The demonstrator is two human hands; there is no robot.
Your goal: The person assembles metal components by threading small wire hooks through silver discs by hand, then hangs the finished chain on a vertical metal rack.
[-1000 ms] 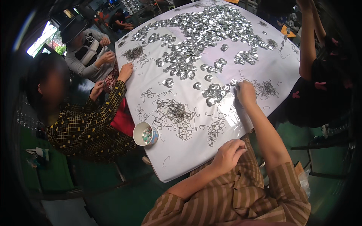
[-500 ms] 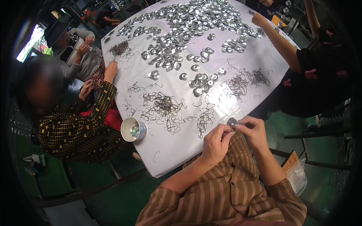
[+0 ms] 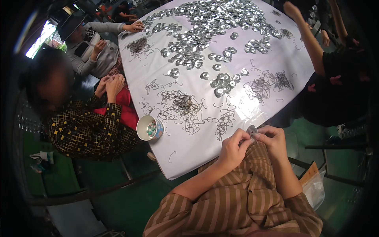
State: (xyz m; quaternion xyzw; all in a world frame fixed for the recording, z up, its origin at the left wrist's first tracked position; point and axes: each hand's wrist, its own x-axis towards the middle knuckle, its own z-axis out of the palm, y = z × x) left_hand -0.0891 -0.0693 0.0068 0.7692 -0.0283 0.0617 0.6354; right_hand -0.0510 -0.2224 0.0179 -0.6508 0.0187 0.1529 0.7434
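Lower centre: brown-striped shirt [image 3: 213,205], creased fabric. Above it, left hand [image 3: 235,148] pinched closed, thumb to finger; anything between the tips too small to tell. Right hand [image 3: 273,140] grips one disc [image 3: 251,129], grey, shiny, round, held just past the near edge of the surface [image 3: 193,152], right of centre. Surface covered in smooth white sheeting.

Lower left of the sheeting: one thin bent wire hook [image 3: 171,158]. Beyond, one paper cup [image 3: 159,130], white inside, small turquoise and pale pieces in it, uncounted.

Mid-frame: wire tangle [image 3: 184,106], dark, dense; looser strip [image 3: 226,120] beside it. Too interlocked to count.

Farther: overlapping disc cluster [image 3: 223,84]; two single discs flank it. Top centre: glinting disc heap [image 3: 221,17], beyond counting.
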